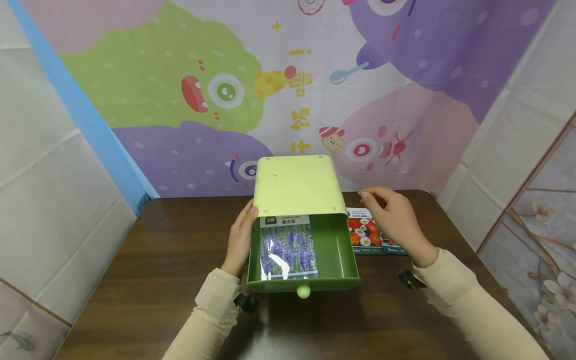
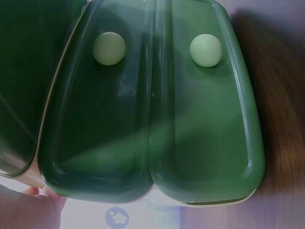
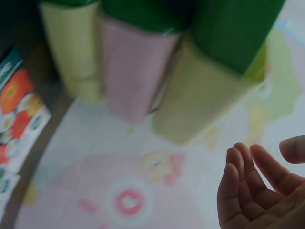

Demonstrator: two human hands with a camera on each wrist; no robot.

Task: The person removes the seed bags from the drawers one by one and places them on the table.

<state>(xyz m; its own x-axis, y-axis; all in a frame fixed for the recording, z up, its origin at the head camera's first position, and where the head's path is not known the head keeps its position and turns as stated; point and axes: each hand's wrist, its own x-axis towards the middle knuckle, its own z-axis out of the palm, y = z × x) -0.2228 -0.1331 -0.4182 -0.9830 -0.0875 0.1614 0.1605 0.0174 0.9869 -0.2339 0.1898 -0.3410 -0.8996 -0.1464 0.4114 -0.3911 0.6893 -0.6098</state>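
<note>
A small drawer cabinet (image 1: pixel 297 185) with a pale yellow-green top stands on the table, its green top drawer (image 1: pixel 330 250) pulled out. Inside, on the left, lies a seed packet with purple lavender flowers (image 1: pixel 288 250). My left hand (image 1: pixel 240 237) rests against the cabinet's left side, thumb by the top's front edge; most of it is out of the left wrist view. To the right of the cabinet, my right hand (image 1: pixel 393 217) hovers with nothing in it, fingers loosely bent and thumb apart. Below it lie a poppy seed packet (image 1: pixel 365 235) and a second, partly covered packet (image 1: pixel 393 245).
Two closed lower drawers with round knobs (image 2: pixel 206 50) show in the left wrist view. The brown wooden table (image 1: pixel 180 255) meets a cartoon-patterned cloth (image 1: pixel 180 90) at the back. Pale panels (image 1: pixel 40 200) flank both sides.
</note>
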